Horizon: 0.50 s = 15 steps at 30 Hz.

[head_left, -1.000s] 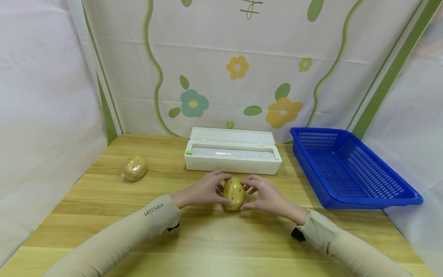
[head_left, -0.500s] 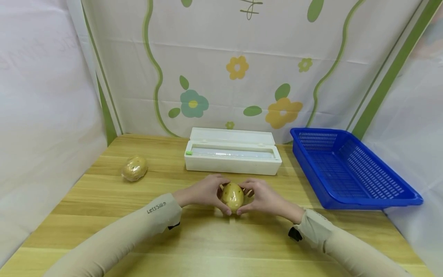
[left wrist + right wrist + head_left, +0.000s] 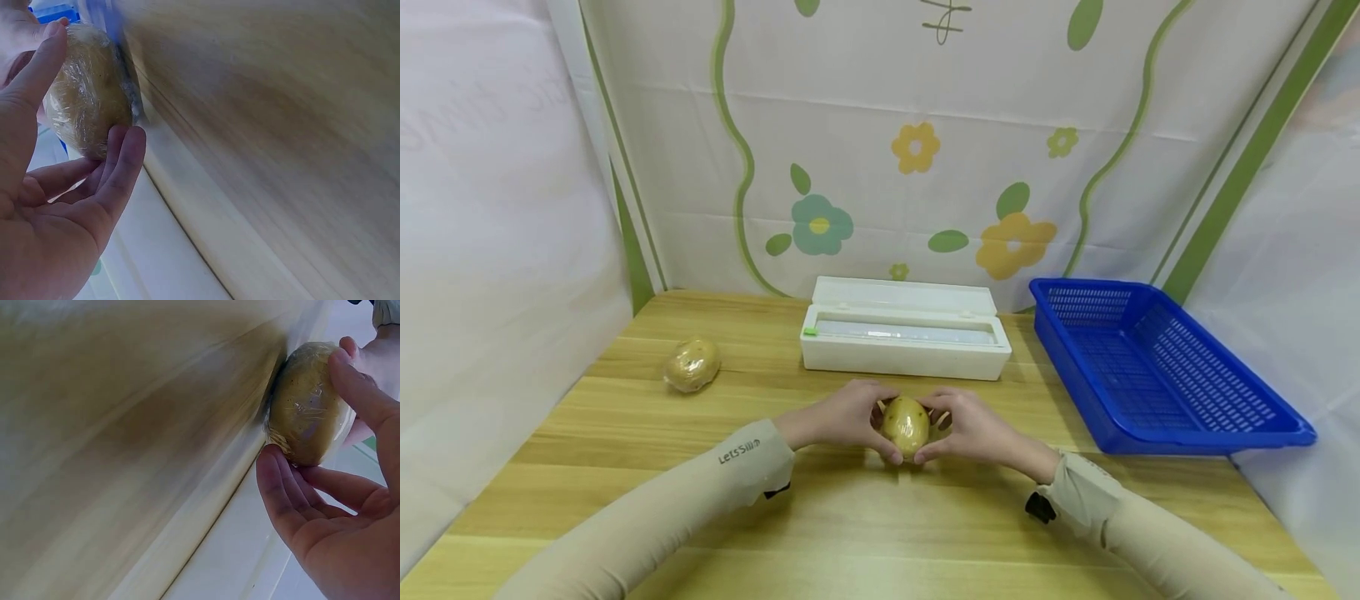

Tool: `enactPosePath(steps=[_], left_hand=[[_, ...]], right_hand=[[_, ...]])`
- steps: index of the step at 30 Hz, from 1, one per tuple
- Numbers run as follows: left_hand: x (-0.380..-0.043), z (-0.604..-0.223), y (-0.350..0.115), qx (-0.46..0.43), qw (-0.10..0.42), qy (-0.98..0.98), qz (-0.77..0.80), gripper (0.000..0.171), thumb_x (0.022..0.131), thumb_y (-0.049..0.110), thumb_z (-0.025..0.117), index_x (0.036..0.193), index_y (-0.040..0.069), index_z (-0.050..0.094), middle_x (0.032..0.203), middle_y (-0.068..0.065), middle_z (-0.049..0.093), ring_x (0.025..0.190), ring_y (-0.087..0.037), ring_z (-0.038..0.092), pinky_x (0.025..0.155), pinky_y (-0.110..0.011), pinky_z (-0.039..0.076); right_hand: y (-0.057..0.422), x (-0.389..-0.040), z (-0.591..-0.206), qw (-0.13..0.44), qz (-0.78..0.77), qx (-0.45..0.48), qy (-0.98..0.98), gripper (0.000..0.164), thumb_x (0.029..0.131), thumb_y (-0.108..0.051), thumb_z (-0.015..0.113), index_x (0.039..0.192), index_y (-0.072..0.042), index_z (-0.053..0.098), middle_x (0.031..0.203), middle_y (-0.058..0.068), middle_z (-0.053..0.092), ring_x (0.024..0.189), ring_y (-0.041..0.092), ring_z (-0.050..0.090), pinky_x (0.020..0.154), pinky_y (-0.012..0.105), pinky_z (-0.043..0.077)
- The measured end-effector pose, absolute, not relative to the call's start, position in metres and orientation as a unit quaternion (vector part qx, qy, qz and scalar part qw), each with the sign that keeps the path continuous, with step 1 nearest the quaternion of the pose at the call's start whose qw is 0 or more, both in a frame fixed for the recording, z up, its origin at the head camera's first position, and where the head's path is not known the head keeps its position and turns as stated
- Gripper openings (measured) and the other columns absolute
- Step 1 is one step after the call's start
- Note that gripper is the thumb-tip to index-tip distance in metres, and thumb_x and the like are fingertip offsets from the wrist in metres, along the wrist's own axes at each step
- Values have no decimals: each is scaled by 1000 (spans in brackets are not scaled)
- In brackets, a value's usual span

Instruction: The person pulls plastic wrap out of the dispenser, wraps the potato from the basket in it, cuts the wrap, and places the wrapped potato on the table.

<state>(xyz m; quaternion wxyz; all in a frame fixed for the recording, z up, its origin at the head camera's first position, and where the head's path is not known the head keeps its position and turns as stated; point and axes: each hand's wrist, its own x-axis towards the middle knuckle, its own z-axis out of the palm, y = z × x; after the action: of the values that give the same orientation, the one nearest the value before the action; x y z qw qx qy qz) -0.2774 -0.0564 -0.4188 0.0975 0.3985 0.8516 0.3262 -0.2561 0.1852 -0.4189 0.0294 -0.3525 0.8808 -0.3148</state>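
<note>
A potato wrapped in clear cling film is held between both hands at the middle of the table. My left hand grips its left side, thumb at the near end and fingers at the far end. From the other side my right hand holds it the same way, the two thumbs almost meeting. Wrinkled film shows over the potato in the left wrist view. In the right wrist view, the fingertips reach the lower end of the potato, close to the table surface.
Behind the hands stands a white cling film box with its lid up and a roll inside. A second wrapped potato lies at the left on the wooden table. At the right is a blue plastic basket.
Both hands closed in round the potato, and it shifted slightly toward the near side, its film-covered top tilting. Over the last half second hardly anything moved.
</note>
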Motion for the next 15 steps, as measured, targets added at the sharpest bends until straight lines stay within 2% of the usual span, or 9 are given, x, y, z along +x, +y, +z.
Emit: enactPosePath(steps=[4,8,11,15], left_hand=[[-279,-421,-56,407,100,845,331,65,68,43,90,116,7,65,98,3,62,82,-12,62,70,-22,52],[-279,-423,-56,408,102,843,335,64,69,42,89,118,8,65,98,4,61,83,-12,63,69,-21,52],[-279,-423,-55,407,104,838,348,63,70,41,89,118,7,65,98,3,62,84,-13,64,70,-21,52],[-280,-422,-54,409,108,832,359,52,71,38,90,109,9,67,94,2,62,82,-13,64,68,-22,53]], right_hand=[[185,-257,-420,39,-319,-346,881,77,67,-38,91,127,1,63,109,4,64,89,18,64,74,32,56],[186,-258,-421,52,-326,-341,880,78,67,-36,92,127,3,62,109,4,64,88,17,64,75,31,56],[187,-259,-422,60,-333,-338,878,76,67,-34,92,127,3,63,106,3,65,87,17,65,75,31,56],[187,-260,-422,70,-351,-336,871,72,67,-30,92,124,2,63,99,1,66,85,18,65,74,33,56]])
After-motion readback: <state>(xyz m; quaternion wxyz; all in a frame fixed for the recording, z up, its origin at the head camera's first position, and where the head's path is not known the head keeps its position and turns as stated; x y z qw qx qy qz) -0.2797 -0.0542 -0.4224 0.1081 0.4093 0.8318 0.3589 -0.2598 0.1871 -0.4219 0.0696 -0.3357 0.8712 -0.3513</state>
